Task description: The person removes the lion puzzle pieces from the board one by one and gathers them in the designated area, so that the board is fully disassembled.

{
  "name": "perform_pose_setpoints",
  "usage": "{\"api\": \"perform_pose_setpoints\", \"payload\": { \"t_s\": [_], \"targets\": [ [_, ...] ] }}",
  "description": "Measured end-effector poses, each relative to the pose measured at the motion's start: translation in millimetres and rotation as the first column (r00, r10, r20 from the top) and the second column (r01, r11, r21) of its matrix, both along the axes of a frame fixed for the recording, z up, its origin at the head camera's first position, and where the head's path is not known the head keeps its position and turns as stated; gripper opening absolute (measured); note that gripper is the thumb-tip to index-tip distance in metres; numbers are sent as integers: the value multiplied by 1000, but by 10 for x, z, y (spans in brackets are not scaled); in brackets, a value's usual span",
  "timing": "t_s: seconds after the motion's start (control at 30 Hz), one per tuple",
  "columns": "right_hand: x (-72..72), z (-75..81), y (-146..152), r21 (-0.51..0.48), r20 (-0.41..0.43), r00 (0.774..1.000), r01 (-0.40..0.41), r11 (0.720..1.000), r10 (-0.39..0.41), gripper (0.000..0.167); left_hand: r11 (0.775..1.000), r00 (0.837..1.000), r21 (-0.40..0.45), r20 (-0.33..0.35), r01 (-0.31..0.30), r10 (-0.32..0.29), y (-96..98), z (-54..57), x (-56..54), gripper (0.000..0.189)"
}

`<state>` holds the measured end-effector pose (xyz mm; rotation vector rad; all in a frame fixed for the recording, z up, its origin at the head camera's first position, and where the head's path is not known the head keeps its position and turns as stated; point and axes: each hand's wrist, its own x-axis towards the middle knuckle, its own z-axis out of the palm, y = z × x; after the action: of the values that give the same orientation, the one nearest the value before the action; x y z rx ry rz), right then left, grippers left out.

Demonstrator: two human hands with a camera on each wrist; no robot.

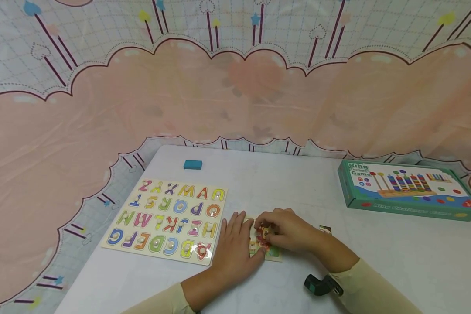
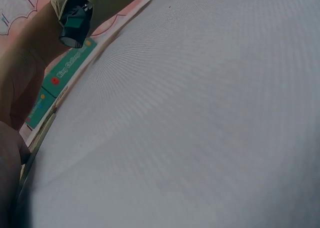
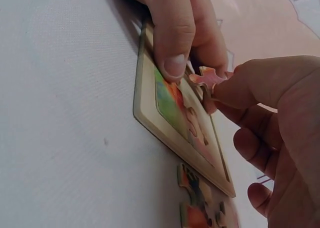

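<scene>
A small wooden jigsaw tray (image 3: 144, 88) with a colourful picture lies on the table, partly covered by both hands in the head view. My left hand (image 1: 235, 248) rests beside it with fingers stretched out; its thumb (image 3: 175, 63) presses on the picture near the rim. Over the tray, my right hand (image 1: 290, 231) pinches a jigsaw piece (image 3: 207, 78) between thumb and fingertips, and this piece is tilted above a gap in the picture. Loose jigsaw pieces (image 3: 195, 198) lie just outside the tray's edge, mostly hidden behind the right wrist in the head view.
Left of the hands lies an alphabet board (image 1: 168, 256) full of coloured letters. A teal block (image 1: 192, 165) sits behind it. The green Ring Challenge Game box (image 1: 408, 192) stands at the back right. A black device (image 1: 322, 285) is at the right wrist.
</scene>
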<state>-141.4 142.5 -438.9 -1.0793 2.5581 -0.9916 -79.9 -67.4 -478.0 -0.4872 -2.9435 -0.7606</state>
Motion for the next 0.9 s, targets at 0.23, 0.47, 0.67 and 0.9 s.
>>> {"api": "perform_pose_setpoints", "payload": {
  "t_s": [0.23, 0.47, 0.67, 0.9],
  "targets": [
    [11, 22, 68, -23, -13, 1000, 5, 1000, -5, 31, 1000, 999, -12, -32, 1, -2, 2, -16, 1, 74],
    [53, 11, 170, -20, -2, 999, 33, 999, -33, 29, 1000, 1000, -15, -3, -2, 2, -5, -19, 7, 76],
    [102, -9, 274, -34, 11, 998, 57, 998, -56, 27, 1000, 999, 0, -35, 1, -1, -16, -23, 15, 76],
    [189, -49, 416, -61, 0, 998, 69, 996, -69, 27, 1000, 1000, -11, -22, 7, -7, -6, 2, 14, 75]
  ]
}}
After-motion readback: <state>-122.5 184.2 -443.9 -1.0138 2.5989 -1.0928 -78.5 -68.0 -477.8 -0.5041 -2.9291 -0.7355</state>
